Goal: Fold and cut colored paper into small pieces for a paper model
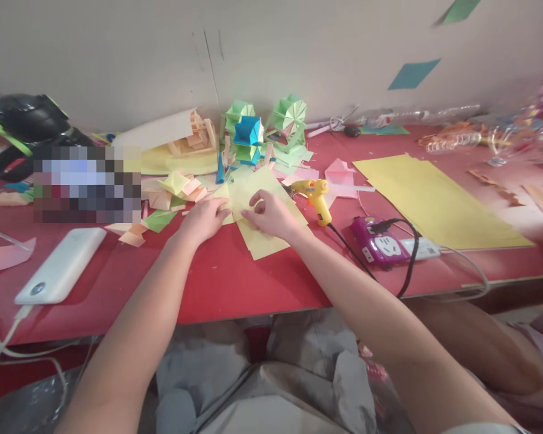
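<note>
Pale yellow paper sheets [264, 241] lie stacked slightly askew on the red table in front of me. My left hand [207, 218] is at their left side, its fingers closed on a small piece of yellow paper [225, 196]. Over the sheets, my right hand [273, 217] is curled, thumb and forefinger bent toward each other at the top sheet. Whether a paper edge lies between those fingertips is hard to see. A yellow glue gun [314, 196] rests on its side to the right of my right hand.
Behind the sheets stand folded green paper shapes [289, 117] and a blue one [247, 138]. To the right are a purple power socket [382, 244] with cables and large yellow sheets [438, 199]. A white power bank [61, 265] and paper scraps [160, 220] lie left.
</note>
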{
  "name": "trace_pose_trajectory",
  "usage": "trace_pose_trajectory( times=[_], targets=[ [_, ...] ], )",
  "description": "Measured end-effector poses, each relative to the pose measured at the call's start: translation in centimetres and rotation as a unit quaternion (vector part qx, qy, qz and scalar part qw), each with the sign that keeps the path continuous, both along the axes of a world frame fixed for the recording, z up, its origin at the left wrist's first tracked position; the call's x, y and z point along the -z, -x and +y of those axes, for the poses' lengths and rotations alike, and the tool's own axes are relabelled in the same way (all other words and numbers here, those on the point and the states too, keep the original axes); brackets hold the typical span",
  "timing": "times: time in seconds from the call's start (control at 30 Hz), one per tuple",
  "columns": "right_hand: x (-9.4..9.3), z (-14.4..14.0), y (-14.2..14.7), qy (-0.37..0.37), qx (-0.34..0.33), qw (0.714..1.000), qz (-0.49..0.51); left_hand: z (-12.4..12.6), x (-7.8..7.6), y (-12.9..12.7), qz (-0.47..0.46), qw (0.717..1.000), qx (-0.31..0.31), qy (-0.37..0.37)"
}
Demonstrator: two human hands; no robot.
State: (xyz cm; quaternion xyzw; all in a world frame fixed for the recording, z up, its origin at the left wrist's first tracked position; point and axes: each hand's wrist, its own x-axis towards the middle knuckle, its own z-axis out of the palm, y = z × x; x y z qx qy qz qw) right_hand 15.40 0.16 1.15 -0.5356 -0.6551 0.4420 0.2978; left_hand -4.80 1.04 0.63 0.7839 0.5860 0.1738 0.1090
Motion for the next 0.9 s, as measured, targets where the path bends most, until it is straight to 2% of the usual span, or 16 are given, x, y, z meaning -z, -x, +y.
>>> trace_pose_trajectory(
  times=[0.23,0.37,0.47,0.63,0.8,0.9],
  targets=[
    [0.1,0.1,0.0,-0.003,-0.017,0.999,-0.027,0.4,0.7,1.0,-0.007,0.999,0.038,0.027],
    [0.1,0.2,-0.4,-0.047,-0.005,0.997,-0.065,0.4,0.8,1.1,-0.016,0.999,0.036,0.035],
    [0.0,0.4,-0.6,-0.072,0.002,0.992,-0.100,0.2,0.4,0.8,0.010,1.000,0.004,0.026],
    [-0.3,0.5,-1.0,-0.112,0.020,0.970,-0.216,-0.3,-1.0,0.6,0.062,0.995,-0.076,0.017],
    [-0.4,0.6,-1.3,-0.150,0.051,0.948,-0.275,-0.2,-1.7,1.0,0.022,0.993,-0.094,0.073],
    [-0.3,0.6,-1.2,-0.187,0.057,0.946,-0.258,-0.1,-1.5,1.4,0.026,0.993,-0.103,0.058]
  ],
)
